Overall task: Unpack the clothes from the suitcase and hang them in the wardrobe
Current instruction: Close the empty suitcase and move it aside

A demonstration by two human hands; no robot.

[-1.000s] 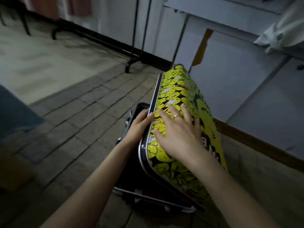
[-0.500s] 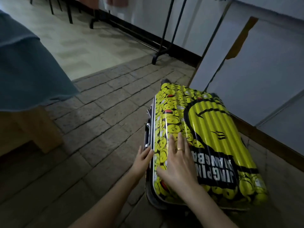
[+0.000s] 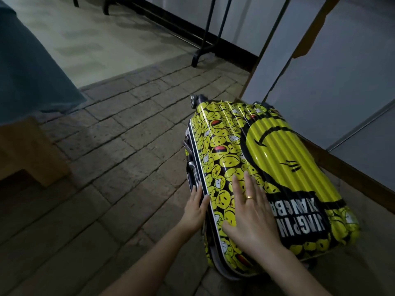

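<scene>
1. The floor [image 3: 132, 133] under the scene is laid with grey-brown brick-like pavers in staggered rows; farther back it changes to a paler, smooth surface [image 3: 89, 45].
2. The suitcase [image 3: 267, 167], a ribbed hard shell printed with yellow smiley faces and one large face, lies flat on the pavers with its lid down, close beside a pale panelled wall [image 3: 342, 86] with a brown skirting board along its foot.
3. Two wheels show at the suitcase's far end, and a handle sits on its left side edge.
4. The right hand [image 3: 250, 212] rests flat on the lid, fingers straight and slightly spread, a ring on one finger.
5. The left hand [image 3: 195, 208] touches the suitcase's left edge along the metal rim, fingers extended and lying against the seam rather than curled around it.
6. A black metal stand [image 3: 205, 39] with a curved foot stands on the floor near the wall behind the suitcase.
7. At the left, a blue-grey cloth [image 3: 27, 67] hangs over a piece of light wooden furniture [image 3: 25, 150].
</scene>
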